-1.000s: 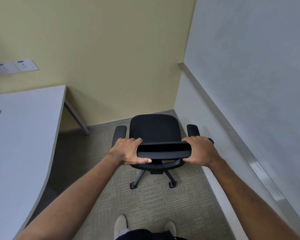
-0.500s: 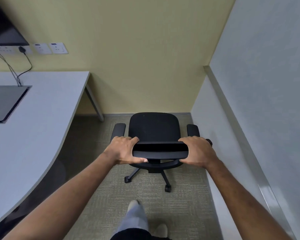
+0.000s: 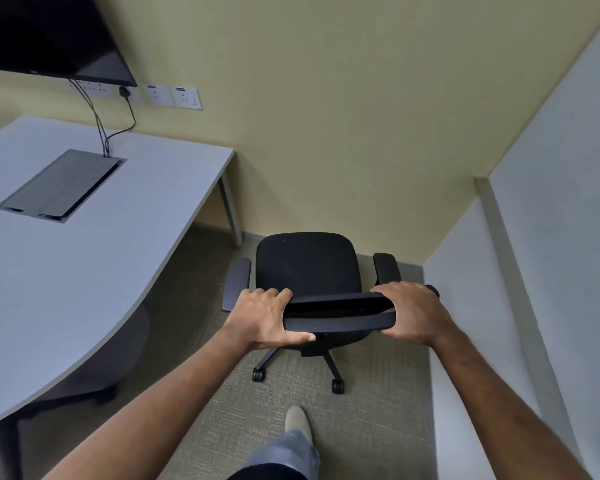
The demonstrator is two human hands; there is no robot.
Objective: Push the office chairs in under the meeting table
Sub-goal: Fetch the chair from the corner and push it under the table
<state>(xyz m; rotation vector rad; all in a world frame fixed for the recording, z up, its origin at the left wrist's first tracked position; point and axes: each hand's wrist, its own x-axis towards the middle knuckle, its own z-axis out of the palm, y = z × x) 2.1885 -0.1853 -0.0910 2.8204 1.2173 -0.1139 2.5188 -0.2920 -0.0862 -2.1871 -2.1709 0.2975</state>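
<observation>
A black office chair [image 3: 307, 265] on castors stands on the carpet in the room's corner, its seat facing the yellow wall. My left hand [image 3: 264, 317] grips the left end of its backrest top and my right hand [image 3: 407, 311] grips the right end. The grey meeting table [image 3: 84, 258] with a curved edge lies to the left of the chair, a gap of carpet between them. Another dark chair [image 3: 118, 355] is tucked under the table's curved edge, mostly hidden.
A table leg [image 3: 231, 209] stands just left of the chair's seat. A grey cable box [image 3: 61, 185] is set in the tabletop, with cables up to wall sockets [image 3: 172, 95] and a dark screen [image 3: 49, 32]. A white partition wall [image 3: 520, 306] runs close on the right. My foot [image 3: 297, 424] is behind the chair.
The view has swung left, bringing more of the table and the screen into sight. The chair has turned slightly with both hands still on its backrest. One foot has stepped forward.
</observation>
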